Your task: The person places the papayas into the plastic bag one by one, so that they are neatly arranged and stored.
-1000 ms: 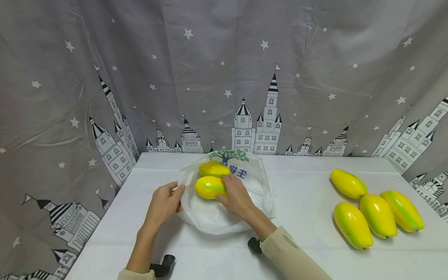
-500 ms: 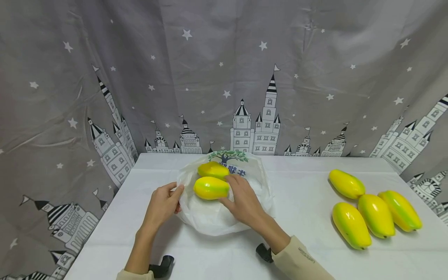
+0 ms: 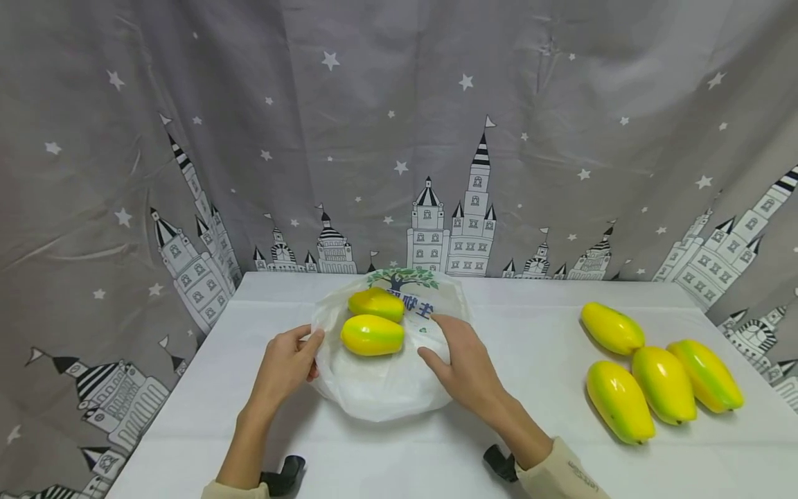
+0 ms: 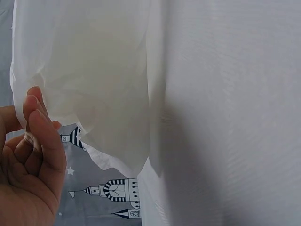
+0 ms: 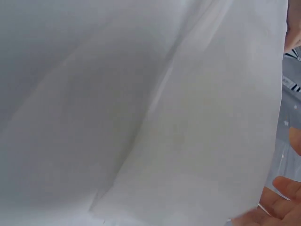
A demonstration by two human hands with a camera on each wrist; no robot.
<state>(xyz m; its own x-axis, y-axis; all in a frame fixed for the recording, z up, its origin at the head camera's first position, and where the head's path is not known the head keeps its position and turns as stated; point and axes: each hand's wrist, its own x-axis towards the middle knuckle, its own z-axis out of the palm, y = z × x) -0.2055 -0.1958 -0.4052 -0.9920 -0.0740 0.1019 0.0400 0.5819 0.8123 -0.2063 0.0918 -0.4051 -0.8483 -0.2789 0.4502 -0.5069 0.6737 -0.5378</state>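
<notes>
In the head view a white plastic bag (image 3: 386, 391) lies with its mouth spread wide, a tree and blue lettering printed on its far side. Two glossy yellow-green papayas sit inside, a front papaya (image 3: 372, 335) and a back papaya (image 3: 376, 305). At the left rim my left hand (image 3: 283, 367) pinches the bag between thumb and fingers; the left wrist view shows the bag film (image 4: 99, 84) held there. My right hand (image 3: 470, 364), thumb and fingers apart, is at the bag's right rim and holds no fruit. Much of that hand is hidden behind the film in the right wrist view.
Several more papayas (image 3: 663, 384) lie grouped at the right of the white-covered table (image 3: 524, 333). A grey curtain (image 3: 349, 138) with castles and stars hangs behind the table. Black wrist camera mounts (image 3: 283, 475) sit by both sleeves.
My right hand has let go of the front papaya and drawn back rightward to the bag's rim. The papaya stays in the bag, and my left hand keeps its pinch.
</notes>
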